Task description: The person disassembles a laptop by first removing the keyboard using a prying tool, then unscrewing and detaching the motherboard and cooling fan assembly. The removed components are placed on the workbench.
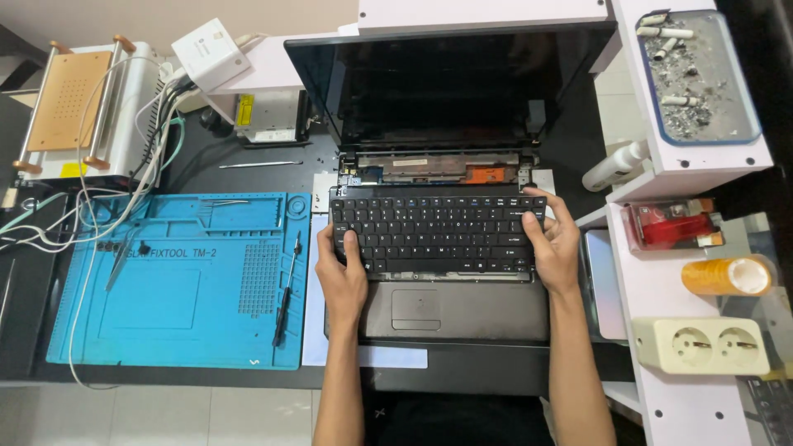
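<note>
Black keyboard (438, 234) lies loose on open laptop (462, 310), over palm rest, below dark screen. Left hand (340, 277) grip pinching keyboard left edge, thumb on keys. Right hand (552, 248) grip pinching keyboard right edge. Blue mat (182, 281) left of laptop, on table.

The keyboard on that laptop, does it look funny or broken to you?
Yes. The black keyboard sits loose, pulled down from its usual spot, so a strip of the laptop's insides shows just below the screen. The left hand and right hand hold its two ends.
</note>
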